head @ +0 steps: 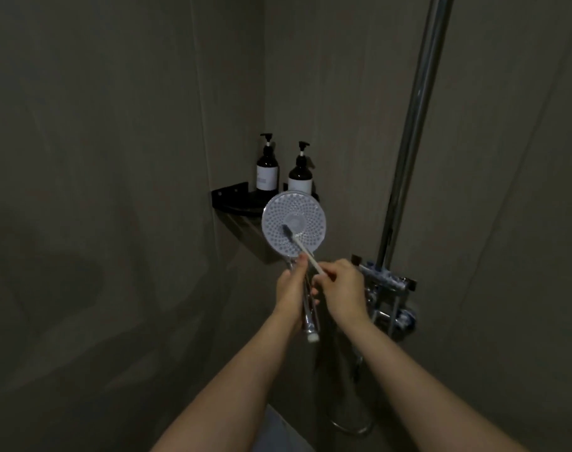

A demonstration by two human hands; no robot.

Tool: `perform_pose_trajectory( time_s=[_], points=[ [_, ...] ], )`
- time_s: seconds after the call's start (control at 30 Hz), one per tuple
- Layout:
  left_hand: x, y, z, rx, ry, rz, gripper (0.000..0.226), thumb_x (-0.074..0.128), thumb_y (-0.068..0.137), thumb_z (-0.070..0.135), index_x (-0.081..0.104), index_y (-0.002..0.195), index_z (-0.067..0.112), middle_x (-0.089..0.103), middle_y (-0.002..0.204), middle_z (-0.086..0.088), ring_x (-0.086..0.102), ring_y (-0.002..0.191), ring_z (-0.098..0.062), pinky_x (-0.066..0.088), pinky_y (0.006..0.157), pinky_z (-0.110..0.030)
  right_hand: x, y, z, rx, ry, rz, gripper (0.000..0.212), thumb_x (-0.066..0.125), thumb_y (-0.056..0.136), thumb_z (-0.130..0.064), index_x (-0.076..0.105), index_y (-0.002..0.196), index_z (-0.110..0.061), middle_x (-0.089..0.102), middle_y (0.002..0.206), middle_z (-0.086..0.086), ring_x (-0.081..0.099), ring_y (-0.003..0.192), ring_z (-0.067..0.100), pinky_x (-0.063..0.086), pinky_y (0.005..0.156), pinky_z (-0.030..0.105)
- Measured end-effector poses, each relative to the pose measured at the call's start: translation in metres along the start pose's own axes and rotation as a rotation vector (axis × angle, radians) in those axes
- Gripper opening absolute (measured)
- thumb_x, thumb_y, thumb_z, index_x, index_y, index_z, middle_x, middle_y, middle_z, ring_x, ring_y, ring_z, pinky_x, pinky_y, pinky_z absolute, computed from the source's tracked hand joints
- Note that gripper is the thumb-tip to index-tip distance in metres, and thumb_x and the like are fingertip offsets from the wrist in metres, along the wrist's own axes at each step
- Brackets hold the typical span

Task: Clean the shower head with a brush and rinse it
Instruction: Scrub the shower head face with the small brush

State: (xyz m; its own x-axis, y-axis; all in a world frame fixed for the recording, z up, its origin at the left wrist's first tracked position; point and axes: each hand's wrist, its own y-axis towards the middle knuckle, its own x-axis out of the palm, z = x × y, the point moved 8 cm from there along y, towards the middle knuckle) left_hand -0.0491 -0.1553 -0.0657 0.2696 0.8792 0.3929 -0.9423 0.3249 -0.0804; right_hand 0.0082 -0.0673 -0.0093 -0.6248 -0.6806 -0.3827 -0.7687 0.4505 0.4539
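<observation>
Head cam showed one round white perforated shower head (293, 223) mid-frame, its chrome handle gripped by the left hand (291, 285). Right hand (341, 285) pinched one slim white brush (302, 247), dark bristles touching the face. Two dark pump bottles (267, 168) stood on one black corner shelf (232, 199) just behind.

Both forearms are showing bare, no sleeves reaching into view. The left hand (293, 287) and right hand (343, 285) are wearing no gloves, rings or watch.
</observation>
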Motion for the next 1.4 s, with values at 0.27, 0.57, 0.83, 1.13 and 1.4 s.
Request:
perform_pose_trajectory(
  time_s=[0.27,0.57,0.83,1.13,1.4],
  points=[
    [0.003,0.010,-0.060,-0.096,0.019,0.036,0.016,0.051,0.093,0.023,0.057,0.090,0.008,0.060,0.077,-0.010,0.061,0.069,-0.021,0.051,0.062,-0.033,0.007,-0.020,0.076,0.227,0.072,-0.098,0.026,0.068,0.078,-0.004,0.053,0.066,-0.022,0.060,0.061,-0.003,0.060,0.052,-0.003,0.047,0.050,0.011],
    [-0.005,0.012,-0.113,-0.182,0.007,0.109,0.013,0.051,0.093,0.016,0.059,0.093,0.005,0.060,0.085,-0.018,0.060,0.081,-0.030,0.051,0.081,-0.047,-0.019,-0.010,0.143,0.384,-0.118,-0.068,0.028,0.066,0.082,-0.028,0.053,0.057,-0.023,0.055,0.054,-0.005,0.055,0.054,0.008,0.040,0.055,0.024],
    [-0.006,0.019,-0.125,-0.182,0.030,0.114,0.011,0.050,0.094,0.015,0.055,0.091,0.006,0.056,0.076,-0.012,0.056,0.072,-0.026,0.048,0.065,-0.035,-0.019,0.009,0.232,1.051,0.347,0.083,0.040,0.043,0.096,-0.032,0.053,0.119,-0.002,0.061,0.112,0.024,0.063,0.096,0.037,0.055,0.076,0.042],
    [-0.015,0.035,-0.135,-0.189,0.071,0.120,0.011,0.054,0.091,0.017,0.060,0.086,0.009,0.059,0.087,-0.019,0.058,0.084,-0.032,0.050,0.081,-0.050,0.022,0.019,0.254,1.116,1.199,0.179,0.021,0.034,0.098,-0.011,0.051,0.088,-0.007,0.055,0.087,0.016,0.057,0.084,0.027,0.057,0.057,0.033],
    [-0.006,0.040,-0.139,-0.200,0.066,0.047,0.017,0.054,0.092,0.019,0.055,0.075,0.013,0.057,0.059,-0.001,0.054,0.053,-0.017,0.045,0.052,-0.028,0.027,0.015,0.263,1.097,1.429,0.179,0.014,0.039,0.095,-0.009,0.052,0.091,-0.007,0.056,0.094,0.021,0.058,0.083,0.025,0.055,0.048,0.026]
  ],
)
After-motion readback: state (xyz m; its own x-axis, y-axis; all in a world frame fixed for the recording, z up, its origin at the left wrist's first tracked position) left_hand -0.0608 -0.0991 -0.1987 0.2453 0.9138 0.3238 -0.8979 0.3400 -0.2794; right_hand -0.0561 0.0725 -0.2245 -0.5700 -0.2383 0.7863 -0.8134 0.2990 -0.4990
